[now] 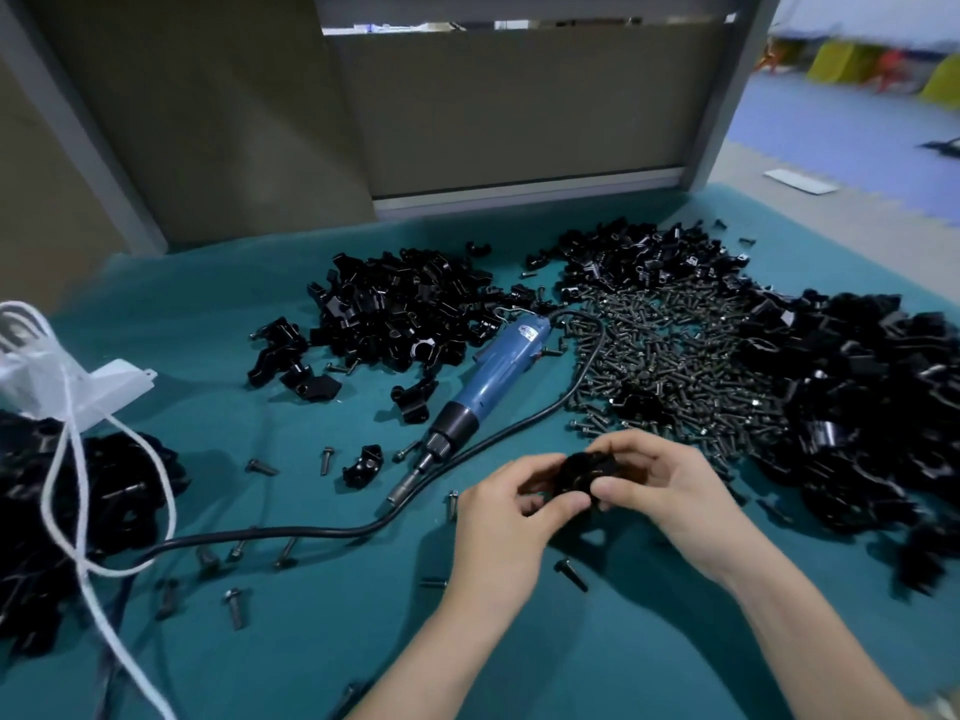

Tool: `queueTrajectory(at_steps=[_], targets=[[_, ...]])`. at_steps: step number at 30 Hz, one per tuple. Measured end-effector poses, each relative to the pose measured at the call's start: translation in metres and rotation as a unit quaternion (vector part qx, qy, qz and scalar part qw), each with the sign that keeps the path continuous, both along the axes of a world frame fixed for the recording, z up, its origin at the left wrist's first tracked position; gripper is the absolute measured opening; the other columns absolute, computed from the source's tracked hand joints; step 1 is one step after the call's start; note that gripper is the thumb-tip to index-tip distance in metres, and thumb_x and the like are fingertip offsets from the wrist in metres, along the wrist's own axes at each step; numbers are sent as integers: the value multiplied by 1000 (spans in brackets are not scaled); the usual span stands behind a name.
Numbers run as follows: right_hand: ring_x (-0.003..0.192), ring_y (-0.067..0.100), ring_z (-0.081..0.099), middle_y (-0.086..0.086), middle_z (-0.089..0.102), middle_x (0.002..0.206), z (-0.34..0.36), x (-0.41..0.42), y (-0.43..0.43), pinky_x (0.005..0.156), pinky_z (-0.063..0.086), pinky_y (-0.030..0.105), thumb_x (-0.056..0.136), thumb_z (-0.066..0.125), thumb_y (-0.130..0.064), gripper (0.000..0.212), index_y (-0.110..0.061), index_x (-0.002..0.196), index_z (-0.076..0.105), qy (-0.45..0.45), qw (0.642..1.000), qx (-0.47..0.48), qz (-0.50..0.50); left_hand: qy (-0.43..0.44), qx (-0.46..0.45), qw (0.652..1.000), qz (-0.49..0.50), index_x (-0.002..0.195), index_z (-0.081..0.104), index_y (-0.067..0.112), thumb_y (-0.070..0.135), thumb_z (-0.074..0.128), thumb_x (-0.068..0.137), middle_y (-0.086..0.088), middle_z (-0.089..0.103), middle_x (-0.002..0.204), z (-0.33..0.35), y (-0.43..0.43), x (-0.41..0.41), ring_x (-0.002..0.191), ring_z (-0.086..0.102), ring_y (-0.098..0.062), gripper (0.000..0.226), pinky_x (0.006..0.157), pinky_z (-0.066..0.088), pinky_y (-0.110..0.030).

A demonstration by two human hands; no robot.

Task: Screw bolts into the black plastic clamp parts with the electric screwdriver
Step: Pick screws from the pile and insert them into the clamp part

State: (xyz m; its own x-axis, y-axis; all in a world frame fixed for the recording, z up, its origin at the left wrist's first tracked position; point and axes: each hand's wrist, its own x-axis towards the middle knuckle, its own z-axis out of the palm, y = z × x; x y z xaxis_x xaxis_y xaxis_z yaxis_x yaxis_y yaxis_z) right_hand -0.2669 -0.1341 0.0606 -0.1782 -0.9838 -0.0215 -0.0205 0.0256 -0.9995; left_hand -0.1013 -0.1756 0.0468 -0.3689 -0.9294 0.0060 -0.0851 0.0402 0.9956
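Step in hand, fitting: your left hand and right hand both pinch one black clamp part over the teal cloth, electric screwdriver lying unheld just beyond; next, likely, seat a bolt from the bolt pile, then lift the driver.

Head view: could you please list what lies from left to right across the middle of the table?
White bag, heap of black clamp parts, blue electric screwdriver, pile of bolts, second heap of black clamp parts.

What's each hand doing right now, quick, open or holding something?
Left hand: fingers curled, holding the black clamp part.
Right hand: holding the same black clamp part from the other side.
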Motion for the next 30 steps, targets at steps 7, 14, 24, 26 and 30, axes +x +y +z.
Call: queueTrajectory(at_steps=[7, 14, 24, 26, 30], targets=[[71, 15, 68, 6, 73, 87, -2, -9, -1, 70, 52, 18, 63, 78, -16, 34, -13, 95, 68, 22, 1000, 7, 12, 93, 77, 993, 9, 98, 72, 22, -9, 75, 75, 9, 75, 84, -2, 3, -4, 79, 68, -2, 39, 75, 50, -12], [81, 8, 67, -1, 72, 86, 0, -5, -5, 75, 50, 17, 63, 78, -15, 37, -9, 96, 63, 34, 998, 21, 46, 76, 13, 997, 12, 93, 74, 28, -5, 76, 76, -7, 68, 100, -3, 0, 4, 89, 67, -12, 37, 79, 49, -14], [88, 11, 66, 1, 71, 89, 2, -7, -10, 87, 49, 25, 63, 78, -12, 36, -6, 95, 63, 62, 996, 21, 64, 83, 36, 996, 6, 83, 77, 39, -2, 78, 75, -8, 71, 102, -1, -2, 4, 93, 69, -17, 42, 81, 51, -17], [89, 12, 66, 3, 71, 90, 0, -8, -10, 87, 50, 23, 64, 79, -10, 34, -8, 94, 64, 66, 995, 23, 67, 84, 40, 996, 3, 84, 77, 38, -2, 78, 75, -8, 72, 102, -2, -2, 5, 94, 69, -18, 41, 82, 51, -19], [87, 12, 68, 4, 73, 89, 1, -9, -12, 80, 50, 18, 62, 81, -13, 34, -12, 93, 66, 73, 995, 25, 66, 89, 35, 995, -3, 88, 76, 36, -2, 78, 74, -8, 72, 103, -3, -2, 3, 96, 69, -16, 40, 83, 52, -20]])
